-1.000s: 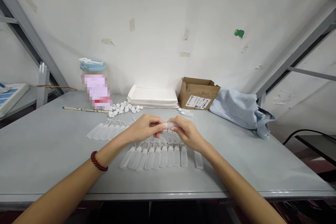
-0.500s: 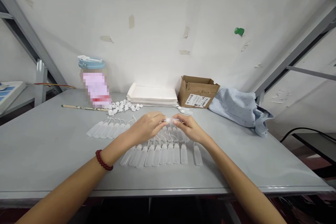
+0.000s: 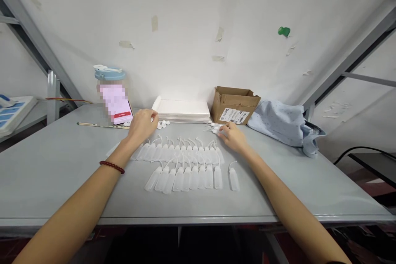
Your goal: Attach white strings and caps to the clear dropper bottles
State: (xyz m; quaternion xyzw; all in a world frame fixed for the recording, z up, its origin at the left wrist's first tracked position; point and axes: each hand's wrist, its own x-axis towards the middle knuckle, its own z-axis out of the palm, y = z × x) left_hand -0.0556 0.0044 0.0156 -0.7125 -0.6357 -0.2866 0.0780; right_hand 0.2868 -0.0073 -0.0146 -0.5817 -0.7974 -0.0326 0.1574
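My left hand is over the small white caps at the back left, its fingers curled down. Whatever lies between its fingertips is hidden. In front of the cardboard box, my right hand pinches a small translucent squeeze bottle lying among a few similar ones. Two rows of translucent squeeze bottles lie on the table between my forearms: a back row and a front row, each bottle with a thin white loop at its neck. One single bottle lies apart at the right end.
Behind stand a stack of white sheets or envelopes, the open cardboard box and a bunched blue cloth. A phone leans against a blue-lidded container at left, near a thin patterned stick.
My hands have parted from the bottle held between them at the centre. The left went back and left to the caps, the right back and right to the bottles by the box.
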